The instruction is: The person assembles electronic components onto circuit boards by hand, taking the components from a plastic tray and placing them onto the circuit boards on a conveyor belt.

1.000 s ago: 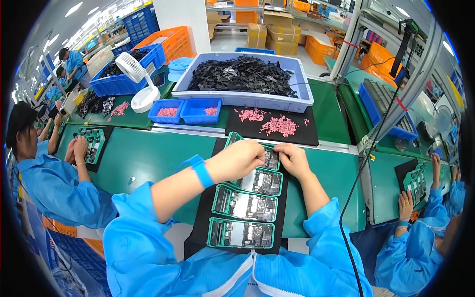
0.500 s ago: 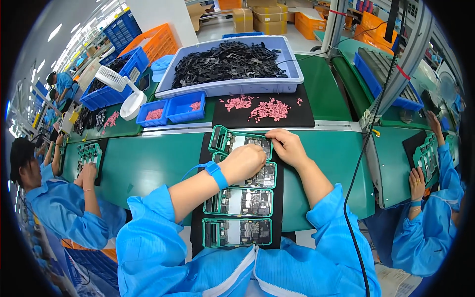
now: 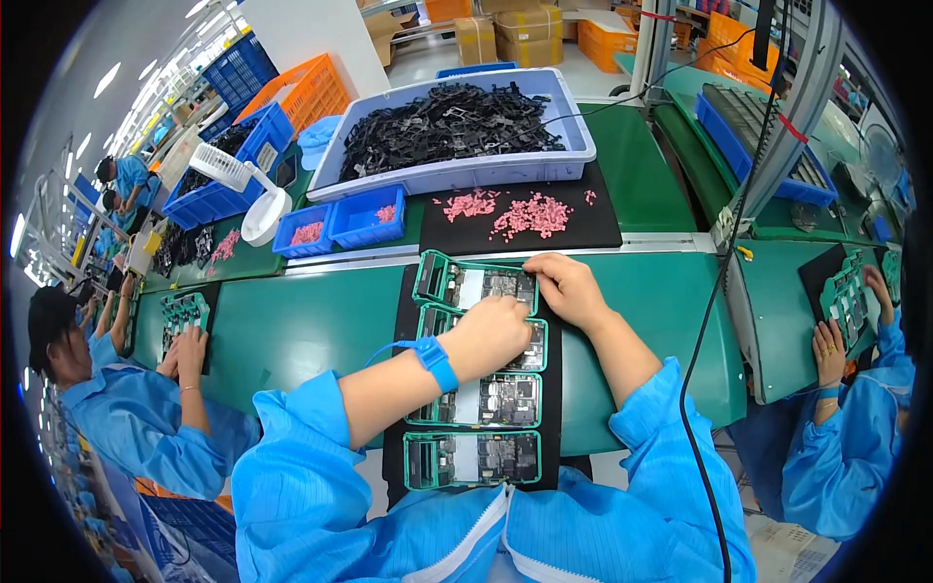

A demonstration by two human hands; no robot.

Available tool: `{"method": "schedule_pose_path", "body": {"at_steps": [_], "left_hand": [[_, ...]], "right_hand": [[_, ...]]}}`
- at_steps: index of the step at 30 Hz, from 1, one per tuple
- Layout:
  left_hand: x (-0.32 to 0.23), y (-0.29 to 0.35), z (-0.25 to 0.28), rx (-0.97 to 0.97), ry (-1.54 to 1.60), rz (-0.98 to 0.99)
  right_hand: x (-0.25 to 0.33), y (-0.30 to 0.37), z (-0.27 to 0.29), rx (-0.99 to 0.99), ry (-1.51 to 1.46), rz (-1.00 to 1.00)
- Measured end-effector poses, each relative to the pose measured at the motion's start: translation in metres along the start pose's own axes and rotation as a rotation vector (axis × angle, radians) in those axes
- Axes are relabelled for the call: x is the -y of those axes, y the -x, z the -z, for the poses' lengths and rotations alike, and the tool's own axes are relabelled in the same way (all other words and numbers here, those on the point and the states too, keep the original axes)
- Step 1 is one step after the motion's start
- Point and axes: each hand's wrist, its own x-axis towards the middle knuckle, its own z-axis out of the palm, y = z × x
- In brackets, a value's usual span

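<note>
Four-sided green frames holding phone-like circuit boards lie in a column on a black mat [image 3: 550, 428]. My left hand [image 3: 491, 338], wearing a blue wrist strap [image 3: 434, 361], is over the second green frame [image 3: 537, 356] from the far end. Its fingers are pinched together and pointing down; whatever is between them is hidden. My right hand [image 3: 571, 290] has curled fingers at the far right corner of the farthest green frame [image 3: 439, 282], gripping its edge. Nearer to me are a third green frame [image 3: 537, 401] and a fourth green frame [image 3: 472, 461].
Beyond the belt, pink pieces [image 3: 533, 216] lie on a black pad [image 3: 603, 225]. Two small blue bins [image 3: 367, 231] stand left of it, before a large tub [image 3: 466, 175] of black parts. A white fan [image 3: 264, 216] stands left. A black cable [image 3: 688, 389] hangs right. Co-workers sit either side.
My left hand has shifted slightly nearer to me over the second board. My right hand stays at the corner. Both co-workers' hands have moved onto their boards. The view has shifted slightly.
</note>
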Motion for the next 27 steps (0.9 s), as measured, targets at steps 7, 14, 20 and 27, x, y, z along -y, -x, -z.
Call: {"method": "schedule_pose_path", "body": {"at_steps": [7, 14, 20, 27], "left_hand": [[0.015, 0.013, 0.003, 0.029, 0.145, -0.032], [0.079, 0.023, 0.070, -0.103, 0.238, 0.288], [0.142, -0.016, 0.037, 0.020, 0.327, 0.421], [0.155, -0.056, -0.035, 0.033, 0.286, 0.514]], "right_hand": [[0.002, -0.019, -0.004, -0.069, 0.033, -0.228], [-0.012, -0.072, -0.019, 0.176, 0.465, -0.215], [-0.015, -0.081, -0.032, 0.239, 0.621, -0.267], [-0.007, -0.075, -0.039, 0.194, 0.681, -0.152]]}}
